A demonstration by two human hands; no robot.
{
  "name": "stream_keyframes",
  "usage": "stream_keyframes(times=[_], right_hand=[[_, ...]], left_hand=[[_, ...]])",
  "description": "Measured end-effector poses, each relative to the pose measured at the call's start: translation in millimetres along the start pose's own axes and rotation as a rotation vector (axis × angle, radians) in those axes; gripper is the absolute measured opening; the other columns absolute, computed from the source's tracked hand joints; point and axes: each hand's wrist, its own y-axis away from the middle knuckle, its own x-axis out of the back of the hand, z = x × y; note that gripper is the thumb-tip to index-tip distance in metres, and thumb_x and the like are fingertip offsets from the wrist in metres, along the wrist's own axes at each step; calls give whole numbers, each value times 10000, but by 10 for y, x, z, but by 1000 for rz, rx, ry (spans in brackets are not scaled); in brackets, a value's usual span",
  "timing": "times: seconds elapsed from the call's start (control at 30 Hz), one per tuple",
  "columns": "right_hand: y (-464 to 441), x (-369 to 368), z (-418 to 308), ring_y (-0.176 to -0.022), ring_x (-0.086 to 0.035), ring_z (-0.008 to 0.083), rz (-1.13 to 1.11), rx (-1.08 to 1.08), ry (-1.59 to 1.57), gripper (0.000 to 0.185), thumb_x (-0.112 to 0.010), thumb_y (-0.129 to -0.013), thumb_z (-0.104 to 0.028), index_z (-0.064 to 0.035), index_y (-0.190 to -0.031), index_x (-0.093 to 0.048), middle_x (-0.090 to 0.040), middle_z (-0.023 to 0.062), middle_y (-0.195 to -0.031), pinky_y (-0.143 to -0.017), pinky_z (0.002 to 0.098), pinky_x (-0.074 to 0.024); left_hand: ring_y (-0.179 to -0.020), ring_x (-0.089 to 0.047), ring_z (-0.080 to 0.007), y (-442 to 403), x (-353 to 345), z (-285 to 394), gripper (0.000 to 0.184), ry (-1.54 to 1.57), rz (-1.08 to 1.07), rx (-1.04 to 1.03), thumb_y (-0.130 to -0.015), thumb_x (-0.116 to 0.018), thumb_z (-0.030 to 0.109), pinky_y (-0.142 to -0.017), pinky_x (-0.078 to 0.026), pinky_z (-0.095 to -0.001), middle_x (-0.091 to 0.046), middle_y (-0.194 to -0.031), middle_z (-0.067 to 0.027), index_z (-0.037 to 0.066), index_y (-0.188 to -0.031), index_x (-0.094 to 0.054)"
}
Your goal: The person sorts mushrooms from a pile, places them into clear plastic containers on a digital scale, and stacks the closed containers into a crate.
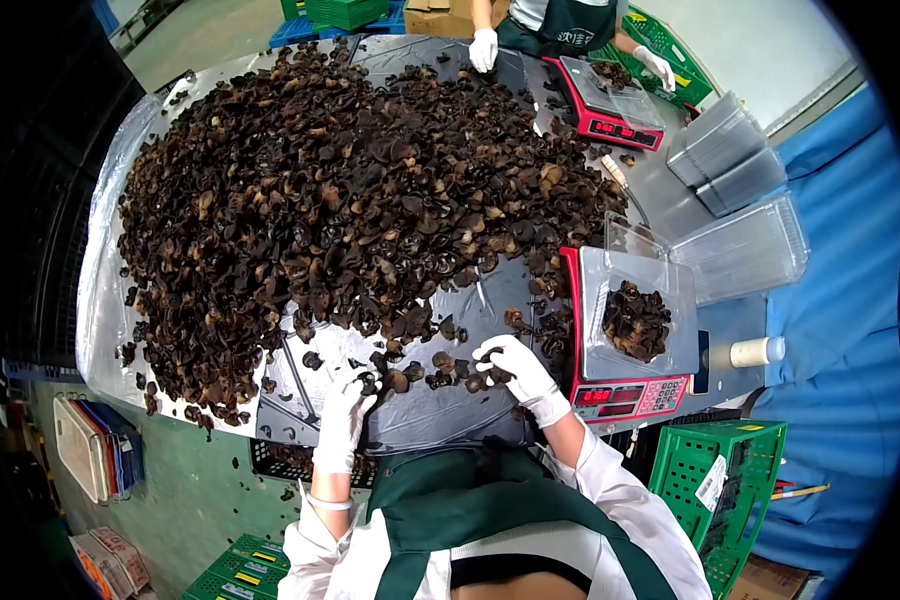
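Observation:
A broad heap of dark brown wood ear mushrooms (370,190) covers most of the table. My left hand (346,405), in a white glove, is at the heap's near edge with its fingers closed on a wood ear mushroom (369,383). To the right, my gloved right hand (523,375) has its fingers curled round another dark mushroom (494,373). Several loose mushrooms (442,370) lie between the two hands. Right of my right hand stands a red scale (630,398), with a clear plastic tray (592,345) of mushrooms on its plate.
Stacked clear trays (745,245) stand behind the scale. A white bottle (757,351) lies at the right edge. Across the table, a person in white gloves (483,50) stands by a second red scale (620,130). Green crates (720,490) are at lower right.

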Motion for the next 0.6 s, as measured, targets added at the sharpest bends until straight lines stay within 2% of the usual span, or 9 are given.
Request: stream_keyframes(times=[0.2,0.27,0.33,0.37,0.43,0.5,0.53,0.57,0.6], right_hand=[[-42,53,47,-771,-627,137,70,-3,94,189,-580,-911,-136,-13,-1054,-594,-648,83,-933,-617,255,-506],[-46,-280,-100,-708,-635,110,238,-166,463,188,-587,-897,-120,-2,-1040,-621,-665,71,-891,-578,241,-504],[111,-715,-149,-710,-642,97,-163,-279,496,276,-608,-886,-134,-34,-1143,-634,-680,60,-962,-597,232,-516],[152,-810,45,-804,-660,151,-339,-129,584,332,-643,-875,-203,-75,-1181,-631,-680,73,-1023,-688,274,-535],[47,-893,351,-956,-641,228,-365,336,1313,459,-664,-847,-322,-146,-1263,-582,-620,103,-1133,-805,317,-525],[-219,-834,685,-1041,-615,263,-335,406,1486,508,-621,-856,-358,-167,-1316,-519,-583,113,-1203,-810,347,-531],[-308,-834,796,-1018,-622,267,-305,480,1661,530,-636,-840,-351,-157,-1318,-510,-564,132,-1239,-757,355,-546],[-368,-1008,629,-910,-636,273,-407,239,1745,547,-658,-813,-327,-142,-1306,-512,-564,135,-1180,-657,368,-551],[-459,-970,776,-760,-625,247,-374,413,1810,432,-614,-829,-249,-140,-1241,-544,-557,98,-1048,-551,364,-525]], left_hand=[[-905,-637,-163,-9,28,-40,234,-1,40,13,-910,-603,147,-780,-509,-291,-641,-1010,-49,70,-1130,-576],[-884,-629,-150,-6,-1,-19,214,-23,50,10,-914,-599,157,-770,-507,-289,-643,-1005,-40,76,-1112,-585],[-884,-616,-141,-17,-12,4,213,-25,80,-13,-923,-588,171,-762,-504,-283,-645,-1002,-29,81,-1116,-588],[-908,-607,-140,-32,-2,16,225,-26,68,-34,-930,-588,196,-759,-502,-285,-639,-998,-17,86,-1126,-593],[-928,-602,-144,-63,-5,44,209,-14,96,-86,-930,-606,225,-755,-512,-314,-626,-998,-10,102,-1100,-603],[-927,-600,-142,-138,95,-11,201,36,89,-110,-931,-615,247,-736,-520,-323,-622,-1001,-7,111,-1078,-604],[-924,-599,-139,-134,112,-14,201,69,75,-120,-931,-618,256,-723,-523,-324,-621,-1002,-5,114,-1072,-602],[-911,-600,-138,-156,188,-58,204,77,55,-126,-931,-619,264,-720,-522,-319,-624,-995,-1,118,-1073,-597],[-897,-601,-136,-180,247,-83,208,83,42,-131,-931,-619,272,-717,-521,-315,-626,-989,2,123,-1073,-591]])
